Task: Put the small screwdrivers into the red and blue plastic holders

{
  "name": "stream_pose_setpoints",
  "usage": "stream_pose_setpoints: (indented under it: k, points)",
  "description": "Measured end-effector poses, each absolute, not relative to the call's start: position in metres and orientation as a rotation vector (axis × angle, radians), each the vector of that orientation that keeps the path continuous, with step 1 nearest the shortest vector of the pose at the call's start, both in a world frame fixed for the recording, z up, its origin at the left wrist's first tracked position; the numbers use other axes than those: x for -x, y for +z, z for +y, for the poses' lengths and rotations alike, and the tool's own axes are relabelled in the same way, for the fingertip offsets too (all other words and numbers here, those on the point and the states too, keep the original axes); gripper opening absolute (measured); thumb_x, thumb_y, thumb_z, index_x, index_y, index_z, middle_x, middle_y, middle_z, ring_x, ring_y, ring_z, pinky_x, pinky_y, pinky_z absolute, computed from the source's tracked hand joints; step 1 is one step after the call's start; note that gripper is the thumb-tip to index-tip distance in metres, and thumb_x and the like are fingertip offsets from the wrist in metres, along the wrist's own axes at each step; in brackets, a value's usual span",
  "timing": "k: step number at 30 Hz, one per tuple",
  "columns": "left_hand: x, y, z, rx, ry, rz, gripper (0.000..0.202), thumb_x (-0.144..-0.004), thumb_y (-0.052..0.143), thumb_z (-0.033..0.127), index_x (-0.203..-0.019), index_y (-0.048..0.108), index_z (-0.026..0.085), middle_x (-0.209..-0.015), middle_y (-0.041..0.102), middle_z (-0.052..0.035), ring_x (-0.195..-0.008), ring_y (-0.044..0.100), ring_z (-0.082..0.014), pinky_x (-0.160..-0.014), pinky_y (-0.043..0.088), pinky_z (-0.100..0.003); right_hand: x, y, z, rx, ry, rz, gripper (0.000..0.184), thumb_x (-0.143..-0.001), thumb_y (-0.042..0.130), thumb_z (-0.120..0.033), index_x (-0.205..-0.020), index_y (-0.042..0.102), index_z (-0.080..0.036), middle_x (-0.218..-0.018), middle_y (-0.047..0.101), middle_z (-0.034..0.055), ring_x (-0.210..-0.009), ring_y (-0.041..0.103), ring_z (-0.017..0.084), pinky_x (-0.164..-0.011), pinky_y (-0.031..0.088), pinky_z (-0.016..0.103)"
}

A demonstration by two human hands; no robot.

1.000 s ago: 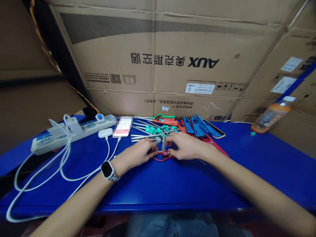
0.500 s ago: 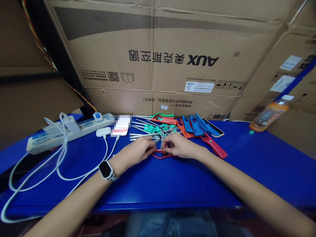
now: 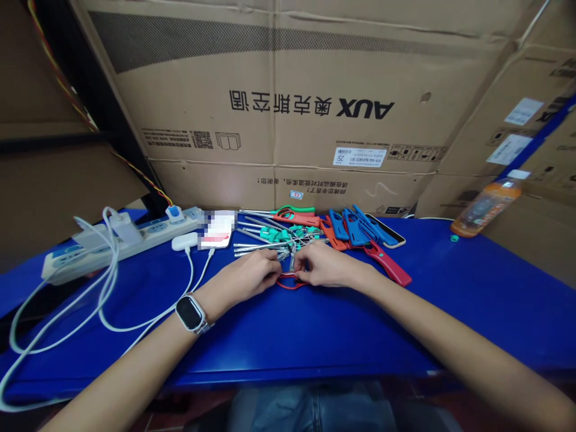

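Observation:
On the blue table, a red lighter casing with a loop-shaped trigger guard [image 3: 291,287] lies between my hands. My left hand [image 3: 258,275] is closed, its thumb and fingertips pinching the casing's left end. My right hand [image 3: 324,264] is closed too, fingers curled down onto the casing's right part and covering much of it. A small silvery piece stands by the right fingertips; its kind is too small to tell. Just behind the hands is a pile of metal lighter tubes [image 3: 258,245] with green plastic parts [image 3: 271,234] and thin wires.
Several blue lighter casings [image 3: 355,228] and a red one [image 3: 387,265] lie right of the pile, beside a phone [image 3: 390,234]. To the left are a power strip [image 3: 148,233], white cables [image 3: 108,282] and another phone [image 3: 219,231]. An orange drink bottle [image 3: 488,207] stands tilted-looking at right.
The view has shifted slightly. My right fingers have curled a little more over the red casing; my left hand keeps nearly the same place.

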State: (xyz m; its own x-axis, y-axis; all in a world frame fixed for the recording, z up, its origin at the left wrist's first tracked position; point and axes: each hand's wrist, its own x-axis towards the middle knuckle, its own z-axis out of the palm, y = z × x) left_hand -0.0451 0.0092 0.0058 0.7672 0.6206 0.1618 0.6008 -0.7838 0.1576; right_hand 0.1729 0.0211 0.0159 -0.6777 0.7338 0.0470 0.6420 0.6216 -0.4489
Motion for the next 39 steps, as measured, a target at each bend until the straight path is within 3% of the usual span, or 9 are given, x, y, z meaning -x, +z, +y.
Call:
stream_pose_setpoints:
  k: [14, 20, 27, 34, 39]
  points:
    - [0.050, -0.002, 0.012, -2.968, 0.339, 0.901, 0.026, -0.095, 0.045, 0.015, -0.091, 0.071, 0.017, -0.090, 0.061, -0.0072, -0.081, 0.060, -0.0197, -0.075, 0.048, -0.031, -0.170, 0.012, 0.022, 1.201, 0.478, -2.624, 0.016, -0.068, 0.057, -0.001, -0.065, 0.065, -0.015, -0.063, 0.066, 0.0014, -0.059, 0.058, 0.011, -0.054, 0.036, 0.021]
    - [0.060, -0.008, 0.007, -2.991, 0.380, 0.843, 0.035, -0.097, 0.039, 0.015, -0.117, 0.068, 0.019, -0.104, 0.062, -0.0100, -0.093, 0.061, -0.0213, -0.084, 0.049, -0.033, -0.169, 0.016, 0.027, 1.481, 0.993, -2.433, 0.012, -0.075, 0.057, -0.006, -0.074, 0.064, -0.016, -0.054, 0.060, -0.0035, -0.041, 0.056, 0.010, -0.041, 0.037, 0.018]
    - [0.055, -0.003, 0.004, -2.951, 0.355, 0.899, 0.044, -0.104, 0.029, 0.028, -0.107, 0.072, 0.014, -0.097, 0.061, -0.0108, -0.083, 0.059, -0.0200, -0.075, 0.050, -0.033, -0.176, 0.006, 0.025, 1.368, 0.920, -2.417, 0.013, -0.074, 0.057, -0.005, -0.077, 0.067, -0.014, -0.059, 0.063, -0.0011, -0.042, 0.059, 0.010, -0.040, 0.042, 0.017]
    - [0.065, -0.006, 0.016, -2.637, 0.504, 0.901, 0.020, -0.095, 0.053, 0.026, -0.106, 0.067, 0.018, -0.100, 0.063, -0.0066, -0.089, 0.061, -0.0182, -0.081, 0.050, -0.030, -0.174, 0.003, 0.025, 1.498, 0.990, -2.314, 0.015, -0.069, 0.057, -0.004, -0.075, 0.067, -0.014, -0.055, 0.062, -0.0008, -0.039, 0.059, 0.013, -0.031, 0.038, 0.017]
    - [0.072, -0.001, 0.020, -2.512, 0.496, 0.937, 0.018, -0.092, 0.059, 0.029, -0.099, 0.071, 0.017, -0.094, 0.064, -0.0058, -0.083, 0.061, -0.0173, -0.079, 0.050, -0.030, -0.178, -0.003, 0.025, 1.405, 0.968, -2.306, 0.012, -0.074, 0.059, -0.008, -0.077, 0.068, -0.014, -0.062, 0.066, 0.0000, -0.039, 0.055, 0.008, -0.036, 0.042, 0.018]
